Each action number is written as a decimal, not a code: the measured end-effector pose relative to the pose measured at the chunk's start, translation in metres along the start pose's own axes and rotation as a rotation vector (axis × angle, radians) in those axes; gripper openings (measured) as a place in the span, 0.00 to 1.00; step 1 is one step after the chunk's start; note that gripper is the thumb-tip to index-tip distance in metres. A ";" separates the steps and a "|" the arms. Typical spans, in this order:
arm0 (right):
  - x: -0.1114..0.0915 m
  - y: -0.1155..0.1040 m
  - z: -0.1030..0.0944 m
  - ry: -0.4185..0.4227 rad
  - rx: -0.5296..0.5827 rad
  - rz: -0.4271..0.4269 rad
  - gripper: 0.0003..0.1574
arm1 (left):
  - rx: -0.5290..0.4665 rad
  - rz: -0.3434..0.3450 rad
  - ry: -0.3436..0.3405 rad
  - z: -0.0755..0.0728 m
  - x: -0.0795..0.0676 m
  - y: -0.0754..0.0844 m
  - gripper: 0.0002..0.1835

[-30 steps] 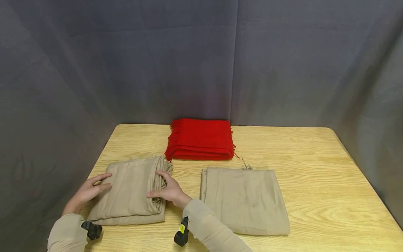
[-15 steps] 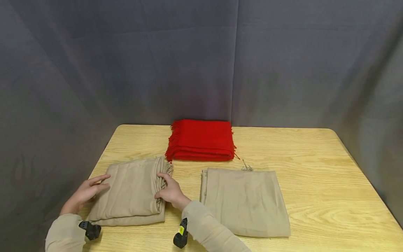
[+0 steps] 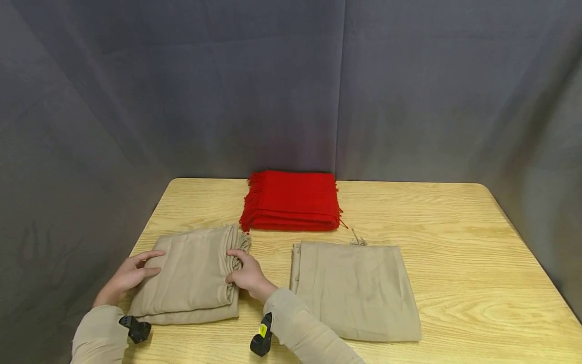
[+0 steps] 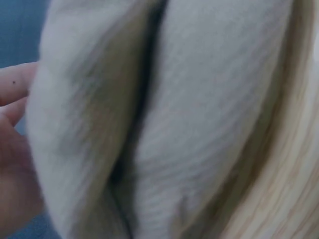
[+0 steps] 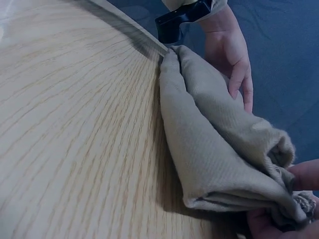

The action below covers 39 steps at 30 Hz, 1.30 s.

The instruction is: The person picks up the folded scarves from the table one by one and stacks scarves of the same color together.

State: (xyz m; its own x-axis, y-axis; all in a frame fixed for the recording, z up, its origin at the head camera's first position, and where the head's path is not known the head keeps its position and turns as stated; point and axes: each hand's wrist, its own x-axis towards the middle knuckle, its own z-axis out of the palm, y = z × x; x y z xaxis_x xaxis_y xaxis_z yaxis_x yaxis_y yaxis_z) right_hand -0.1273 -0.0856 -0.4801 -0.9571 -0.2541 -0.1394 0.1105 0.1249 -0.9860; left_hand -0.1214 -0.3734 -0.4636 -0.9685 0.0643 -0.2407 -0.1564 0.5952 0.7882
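A folded beige fringed scarf (image 3: 191, 273) lies at the table's left. My left hand (image 3: 125, 278) touches its left side with fairly straight fingers, which the right wrist view shows resting along the cloth. At the fringed right edge, my right hand (image 3: 250, 279) pinches the layers. The right wrist view has the thumb (image 5: 306, 175) against the upper fold and fingers (image 5: 261, 226) low at the same edge. Close up in the left wrist view, the folded layers (image 4: 199, 99) are blurred, and the left hand (image 4: 17, 164) shows only partly behind them.
A second folded beige cloth (image 3: 356, 293) lies to the right of my right hand, with a tassel at its back edge. Behind both sits a folded red fringed scarf (image 3: 295, 199). The wooden table (image 3: 473, 263) backs onto grey curtains (image 3: 254, 91).
My right thumb has drawn back from the scarf's top towards its fringed edge. The left hand has shifted slightly; the scarf stays almost in place.
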 end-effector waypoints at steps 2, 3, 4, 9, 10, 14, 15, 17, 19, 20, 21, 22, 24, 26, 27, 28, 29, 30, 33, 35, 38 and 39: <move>0.000 0.000 0.000 0.009 0.008 0.005 0.42 | 0.024 0.020 0.015 0.001 0.000 0.000 0.29; 0.000 0.000 0.001 0.013 0.011 0.006 0.42 | 0.027 0.029 0.020 0.001 0.000 0.001 0.29; 0.000 0.000 0.001 0.016 0.012 0.008 0.41 | 0.031 0.036 0.025 0.001 0.000 0.002 0.28; 0.000 -0.002 0.001 0.025 0.023 0.004 0.41 | 0.021 0.074 0.056 0.001 0.001 0.005 0.27; 0.000 -0.002 0.002 0.026 0.026 0.003 0.41 | 0.022 0.083 0.068 0.000 0.001 0.006 0.26; 0.000 -0.004 0.002 0.032 0.027 -0.014 0.41 | 0.050 0.125 0.102 -0.003 0.001 0.011 0.25; -0.001 -0.005 0.002 0.031 0.031 -0.017 0.42 | 0.056 0.129 0.108 -0.003 0.001 0.013 0.25; -0.001 -0.007 0.002 0.023 0.043 -0.020 0.41 | 0.058 0.133 0.114 -0.004 0.000 0.016 0.25; -0.002 -0.008 0.001 0.012 0.058 -0.026 0.41 | 0.055 0.134 0.122 -0.004 -0.001 0.018 0.25; -0.002 -0.009 0.001 0.006 0.066 -0.023 0.41 | 0.050 0.135 0.125 -0.004 -0.001 0.019 0.25; -0.002 -0.010 0.001 0.002 0.072 -0.019 0.41 | 0.047 0.136 0.129 -0.004 -0.002 0.019 0.25; -0.002 -0.011 0.001 -0.002 0.074 -0.019 0.41 | 0.044 0.137 0.134 -0.004 -0.002 0.019 0.25; -0.003 -0.012 0.000 -0.002 0.075 -0.018 0.40 | 0.049 0.141 0.142 -0.004 -0.002 0.020 0.25; -0.004 -0.013 0.000 0.001 0.074 -0.019 0.40 | 0.050 0.147 0.151 -0.004 -0.002 0.021 0.25; -0.004 -0.014 -0.001 0.002 0.073 -0.022 0.40 | 0.050 0.151 0.156 -0.004 -0.003 0.021 0.25; -0.005 -0.015 -0.001 0.003 0.073 -0.025 0.40 | 0.053 0.157 0.164 -0.004 -0.003 0.022 0.25; -0.005 -0.015 -0.001 0.003 0.072 -0.026 0.40 | 0.055 0.163 0.173 -0.003 -0.004 0.023 0.25; -0.005 -0.016 -0.002 0.003 0.072 -0.027 0.40 | 0.056 0.169 0.183 -0.003 -0.004 0.024 0.24; -0.006 -0.019 -0.004 0.005 0.068 -0.035 0.41 | 0.055 0.176 0.195 -0.003 -0.005 0.027 0.24; -0.007 -0.021 -0.005 0.008 0.066 -0.038 0.41 | 0.064 0.201 0.217 -0.003 0.001 0.014 0.25; -0.007 -0.024 -0.009 0.010 0.063 -0.042 0.41 | 0.056 0.200 0.216 -0.003 0.000 0.019 0.25; -0.006 -0.025 -0.010 0.007 0.066 -0.041 0.40 | 0.063 0.206 0.223 -0.003 0.000 0.021 0.25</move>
State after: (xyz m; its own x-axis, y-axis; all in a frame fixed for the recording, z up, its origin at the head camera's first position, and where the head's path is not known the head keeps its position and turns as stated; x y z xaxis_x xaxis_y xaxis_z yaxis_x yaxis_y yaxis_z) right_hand -0.1266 -0.0776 -0.4531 -0.9630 -0.2507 -0.0987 0.0887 0.0509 -0.9948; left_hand -0.1250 -0.3632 -0.4458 -0.9983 0.0157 0.0560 0.0531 0.6366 0.7694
